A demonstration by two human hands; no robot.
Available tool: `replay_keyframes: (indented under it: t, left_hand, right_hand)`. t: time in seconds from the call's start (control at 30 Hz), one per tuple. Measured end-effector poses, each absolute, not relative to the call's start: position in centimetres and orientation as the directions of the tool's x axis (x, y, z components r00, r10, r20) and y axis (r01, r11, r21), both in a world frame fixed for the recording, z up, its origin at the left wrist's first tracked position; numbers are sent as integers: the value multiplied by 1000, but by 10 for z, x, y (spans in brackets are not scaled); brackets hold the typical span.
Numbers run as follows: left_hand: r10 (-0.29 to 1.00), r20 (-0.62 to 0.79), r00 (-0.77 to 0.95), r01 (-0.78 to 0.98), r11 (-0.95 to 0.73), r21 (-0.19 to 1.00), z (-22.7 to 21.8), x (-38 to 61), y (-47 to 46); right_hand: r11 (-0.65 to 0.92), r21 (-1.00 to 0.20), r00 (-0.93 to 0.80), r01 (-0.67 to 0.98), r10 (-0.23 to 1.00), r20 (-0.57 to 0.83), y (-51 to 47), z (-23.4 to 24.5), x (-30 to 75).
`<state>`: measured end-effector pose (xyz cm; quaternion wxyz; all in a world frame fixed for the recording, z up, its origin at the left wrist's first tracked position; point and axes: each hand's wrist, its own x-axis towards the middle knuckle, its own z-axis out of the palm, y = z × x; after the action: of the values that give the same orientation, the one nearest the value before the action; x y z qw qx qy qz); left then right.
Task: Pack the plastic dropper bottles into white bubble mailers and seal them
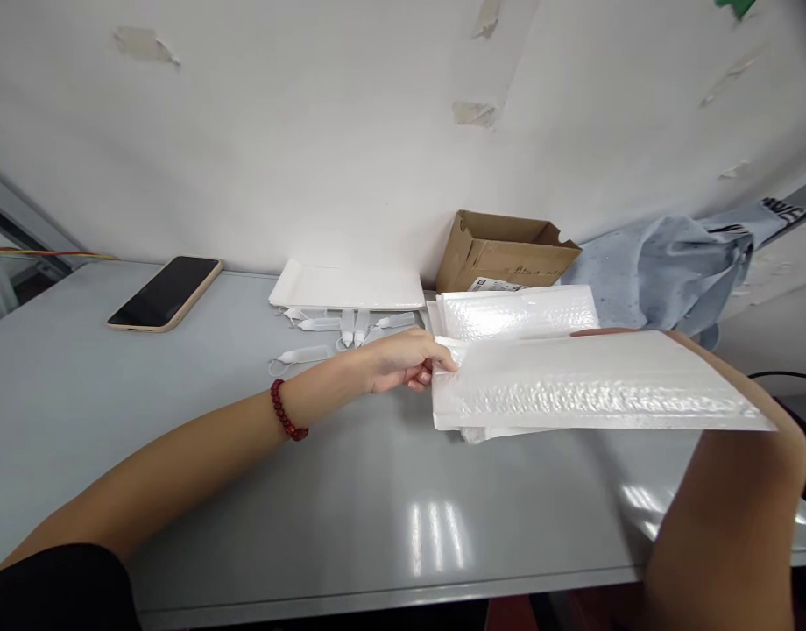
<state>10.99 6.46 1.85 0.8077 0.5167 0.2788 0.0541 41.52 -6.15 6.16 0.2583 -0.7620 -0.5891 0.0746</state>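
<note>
A white bubble mailer [593,386] is held up over the table, its opening edge towards the left. My left hand [409,358] pinches its left end, thumb on top and fingers curled below. My right hand [604,332] reaches behind the mailer from the right; only a thin strip of it shows, and its fingers are hidden. Behind lie more white bubble mailers [518,313] in a stack. Several small translucent plastic bottles [321,324] with thin loops lie near my left hand, in front of a flat white stack of mailers [350,285].
A phone [165,294] lies at the left on the grey table [298,535]. An open cardboard box [508,250] stands against the white wall, with a light blue cloth [672,272] to its right. Cables run along the far left and right.
</note>
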Motion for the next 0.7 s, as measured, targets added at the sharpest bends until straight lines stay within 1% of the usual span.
replay_keyframes:
  t: [0.03, 0.1, 0.2, 0.23, 0.3, 0.4, 0.6, 0.7]
  left_hand:
    - [388, -401, 830, 205, 457, 865, 19, 109, 64]
    - [414, -413, 811, 212, 450, 867, 19, 109, 63]
    - [438, -433, 788, 232, 440, 868, 19, 110, 58]
    - [439, -442, 782, 243, 437, 866, 19, 111, 55]
    - [437, -458, 774, 268, 428, 863, 18, 114, 47]
    - [465, -463, 754, 290, 397, 871, 17, 120, 37]
    - [597, -427, 679, 313, 290, 904, 16, 132, 29]
    - [648, -396, 651, 306, 253, 918, 14, 138, 31]
  right_hand:
    - [-187, -518, 287, 834, 951, 119, -63, 64, 414]
    - [-260, -622, 326, 738, 945, -8, -64, 66, 413]
    - [-354, -804, 437, 477, 890, -132, -60, 64, 417]
    - [-367, -835, 456, 411, 876, -160, -58, 62, 419]
    - [-383, -845, 475, 373, 861, -180, -54, 58, 423]
    - [-391, -819, 508, 420, 849, -145, -51, 55, 424]
    - [-284, -810, 519, 513, 854, 29, -47, 54, 415]
    - [-255, -783, 510, 568, 856, 91, -46, 53, 413]
